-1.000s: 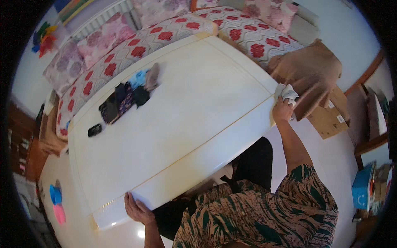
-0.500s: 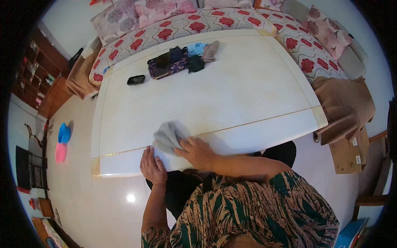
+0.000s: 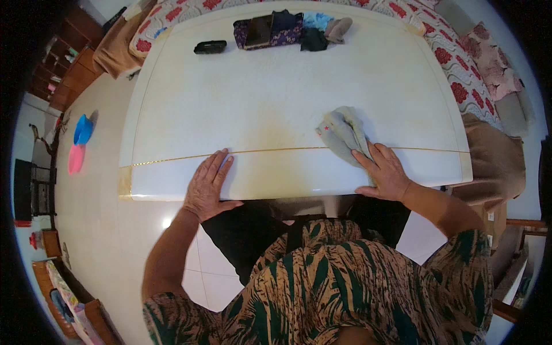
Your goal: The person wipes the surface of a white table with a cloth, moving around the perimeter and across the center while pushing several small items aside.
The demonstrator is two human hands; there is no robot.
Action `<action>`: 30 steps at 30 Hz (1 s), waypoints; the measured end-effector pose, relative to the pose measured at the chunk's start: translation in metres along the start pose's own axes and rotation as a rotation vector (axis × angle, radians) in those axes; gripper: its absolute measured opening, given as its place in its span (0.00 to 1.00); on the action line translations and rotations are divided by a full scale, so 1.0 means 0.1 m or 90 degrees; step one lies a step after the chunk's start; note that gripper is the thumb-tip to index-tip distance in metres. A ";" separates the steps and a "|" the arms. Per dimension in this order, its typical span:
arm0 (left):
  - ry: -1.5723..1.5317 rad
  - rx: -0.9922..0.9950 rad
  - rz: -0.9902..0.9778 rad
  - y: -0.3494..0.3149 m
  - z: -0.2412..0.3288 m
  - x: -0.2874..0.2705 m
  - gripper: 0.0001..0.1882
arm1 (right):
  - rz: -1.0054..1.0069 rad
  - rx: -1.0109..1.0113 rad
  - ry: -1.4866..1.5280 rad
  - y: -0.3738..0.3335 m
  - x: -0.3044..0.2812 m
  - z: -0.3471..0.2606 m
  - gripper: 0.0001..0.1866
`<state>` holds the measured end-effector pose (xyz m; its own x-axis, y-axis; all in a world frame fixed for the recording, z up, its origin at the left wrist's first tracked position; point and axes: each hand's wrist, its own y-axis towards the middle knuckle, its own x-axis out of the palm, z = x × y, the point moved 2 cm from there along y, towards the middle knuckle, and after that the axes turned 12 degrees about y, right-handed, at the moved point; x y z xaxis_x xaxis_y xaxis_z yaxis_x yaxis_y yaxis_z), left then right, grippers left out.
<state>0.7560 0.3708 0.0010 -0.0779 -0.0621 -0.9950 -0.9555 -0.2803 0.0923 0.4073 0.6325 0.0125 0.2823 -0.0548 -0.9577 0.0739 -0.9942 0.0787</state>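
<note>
A soft light grey cloth (image 3: 344, 132) with small red stars lies bunched on the white table (image 3: 247, 106), right of its middle. My right hand (image 3: 384, 172) has its fingers over the cloth's near end and holds it down, with the thumb near the table's front edge. Part of the cloth is hidden under that hand. My left hand (image 3: 208, 183) rests flat on the front strip of the table, left of centre. Its fingers are stretched out, its thumb is spread and nothing is in it.
At the table's far side lie a black case (image 3: 210, 47), a dark patterned pouch (image 3: 245, 34) with a phone on it, and small black, blue and taupe cloth pieces (image 3: 339, 30). Patterned sofas stand behind and right. Blue (image 3: 83, 129) and pink basins (image 3: 76, 158) sit on the floor.
My right hand has slid the grey cloth rightward along the table, away from my left hand. The left hand now lies more fully on the tabletop. The view has tilted down.
</note>
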 end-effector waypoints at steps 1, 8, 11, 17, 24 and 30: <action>-0.001 0.048 -0.032 0.03 -0.11 -0.02 0.61 | -0.025 -0.015 0.008 0.00 -0.01 0.03 0.49; -0.029 0.140 -0.327 -0.19 -0.21 -0.26 0.58 | -0.055 -0.112 0.113 -0.21 -0.15 0.00 0.51; -0.055 0.151 -0.283 -0.38 -0.05 -0.39 0.54 | -0.090 -0.101 0.111 -0.40 -0.28 -0.09 0.40; -0.073 0.163 -0.253 -0.42 -0.02 -0.39 0.51 | -0.058 -0.125 0.096 -0.47 -0.25 -0.13 0.40; -0.052 0.150 -0.235 -0.25 -0.10 -0.46 0.53 | -0.074 -0.110 0.059 -0.39 -0.29 -0.05 0.42; -0.060 0.147 -0.124 0.01 -0.20 -0.36 0.54 | -0.016 -0.004 0.075 -0.20 -0.22 0.01 0.37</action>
<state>0.7632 0.3540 0.0372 0.0967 0.0640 -0.9933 -0.9936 -0.0531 -0.1001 0.3985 0.6532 0.0312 0.3915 -0.0184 -0.9200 0.0874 -0.9945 0.0571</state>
